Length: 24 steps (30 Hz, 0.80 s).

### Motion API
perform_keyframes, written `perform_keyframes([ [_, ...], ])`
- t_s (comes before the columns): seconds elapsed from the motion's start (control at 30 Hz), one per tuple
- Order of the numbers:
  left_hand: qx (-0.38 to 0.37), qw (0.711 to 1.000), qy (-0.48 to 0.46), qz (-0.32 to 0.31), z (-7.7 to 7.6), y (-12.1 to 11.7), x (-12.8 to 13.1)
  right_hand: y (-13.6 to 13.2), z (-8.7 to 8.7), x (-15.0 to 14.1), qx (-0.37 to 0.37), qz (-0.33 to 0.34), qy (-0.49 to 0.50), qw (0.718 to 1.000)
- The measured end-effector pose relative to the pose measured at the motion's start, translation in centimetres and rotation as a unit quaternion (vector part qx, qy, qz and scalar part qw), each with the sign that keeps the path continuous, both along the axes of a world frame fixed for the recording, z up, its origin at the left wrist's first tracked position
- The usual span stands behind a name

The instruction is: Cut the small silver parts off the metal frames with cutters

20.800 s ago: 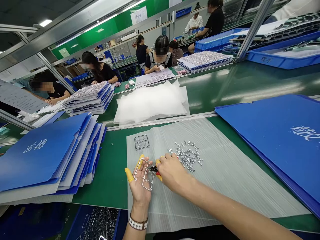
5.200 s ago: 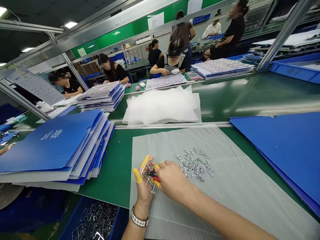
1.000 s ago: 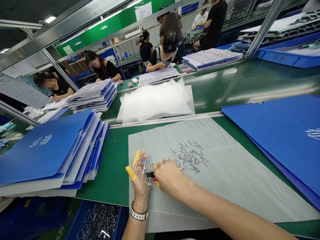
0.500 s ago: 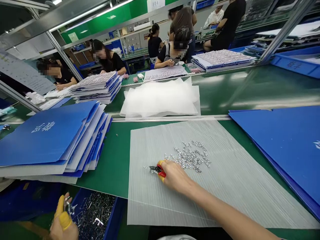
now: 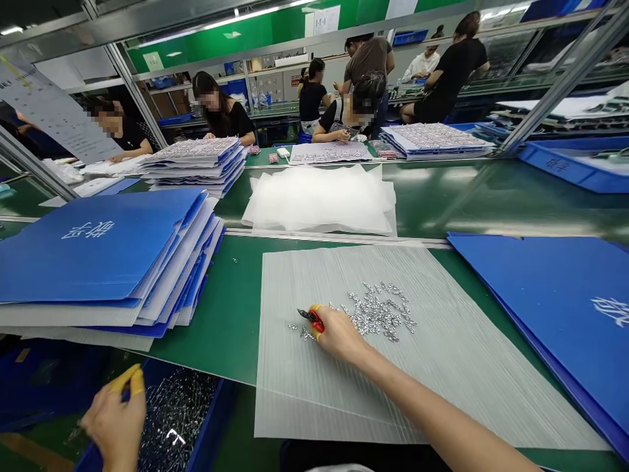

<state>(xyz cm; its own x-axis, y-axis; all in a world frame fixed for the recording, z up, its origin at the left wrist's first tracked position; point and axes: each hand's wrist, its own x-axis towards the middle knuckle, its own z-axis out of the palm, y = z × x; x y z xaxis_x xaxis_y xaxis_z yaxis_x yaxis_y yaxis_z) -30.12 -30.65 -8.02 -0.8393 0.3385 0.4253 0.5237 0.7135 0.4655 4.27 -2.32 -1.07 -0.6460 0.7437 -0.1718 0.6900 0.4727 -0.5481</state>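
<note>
My right hand (image 5: 339, 334) is closed around small pliers (image 5: 314, 318) with dark jaws and red and yellow handles, held just over the white foam sheet (image 5: 299, 393). Small shiny metal pieces (image 5: 376, 311) lie in a loose pile on the sheet, and a few sit beneath the pliers. My left hand (image 5: 118, 413), with yellow finger covers on thumb and forefinger, is low beside a blue bin (image 5: 209, 426) of thin metal parts (image 5: 177, 419). Its fingertips are pressed close together; anything between them is too small to make out. A blurred glint shows by its outer edge.
A stack of blue and white sheets (image 5: 98, 249) stands left of the foam sheet, and more blue sheets (image 5: 550, 295) lie at right. Behind is a pile of white foam sheets (image 5: 322, 200). Several people work beyond the bench, beside loaded stacks (image 5: 196, 164).
My left hand has shifted and turned; the metal pieces seen in its fingers before no longer show there. My right hand has lifted the pliers slightly, their tips now pointing up and left.
</note>
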Motion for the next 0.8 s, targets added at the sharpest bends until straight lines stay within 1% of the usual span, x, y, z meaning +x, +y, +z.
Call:
perform_keyframes([
  [0.03, 0.012, 0.999, 0.02, -0.022, 0.5, 1.5, 1.6, -0.1, 0.0, -0.4, 0.001, 0.011, 0.0, 1.0],
  [0.07, 0.042, 0.994, 0.053, -0.086, 1.0, 3.3, 3.3, -0.3, 0.0, -1.0, 0.005, 0.024, 0.0, 1.0],
  [0.13, 0.088, 0.963, 0.075, -0.244, 2.0, 7.1, 6.7, -0.5, -0.2, -2.0, 0.02, 0.056, -0.003, 0.998],
  [0.2, 0.108, 0.937, 0.05, -0.329, 3.1, 10.8, 9.7, -0.6, -0.4, -2.7, 0.039, 0.082, -0.007, 0.996],
  [0.27, 0.094, 0.918, 0.012, -0.385, 4.0, 13.9, 12.5, -0.4, -0.5, -2.7, 0.049, 0.089, -0.006, 0.995],
  [0.3, 0.073, 0.907, 0.002, -0.414, 4.3, 15.1, 13.7, -0.2, -0.5, -2.4, 0.052, 0.083, -0.003, 0.995],
  [0.4, -0.018, 0.869, 0.018, -0.494, 4.7, 17.7, 16.9, 0.4, -0.1, -0.7, 0.06, 0.057, -0.001, 0.997],
  [0.47, -0.067, 0.852, 0.042, -0.518, 4.6, 18.6, 18.3, 0.4, 0.1, 0.5, 0.063, 0.054, -0.016, 0.996],
  [0.57, -0.105, 0.843, 0.059, -0.525, 4.2, 19.2, 19.0, -0.2, -0.1, 1.5, 0.065, 0.06, -0.038, 0.995],
  [0.7, -0.113, 0.841, 0.026, -0.529, 4.2, 19.3, 18.9, -1.2, -0.6, 0.9, 0.102, 0.06, -0.054, 0.991],
  [0.8, -0.111, 0.844, 0.001, -0.525, 4.3, 19.1, 18.8, -1.6, -0.6, 0.3, 0.115, 0.071, -0.068, 0.988],
])
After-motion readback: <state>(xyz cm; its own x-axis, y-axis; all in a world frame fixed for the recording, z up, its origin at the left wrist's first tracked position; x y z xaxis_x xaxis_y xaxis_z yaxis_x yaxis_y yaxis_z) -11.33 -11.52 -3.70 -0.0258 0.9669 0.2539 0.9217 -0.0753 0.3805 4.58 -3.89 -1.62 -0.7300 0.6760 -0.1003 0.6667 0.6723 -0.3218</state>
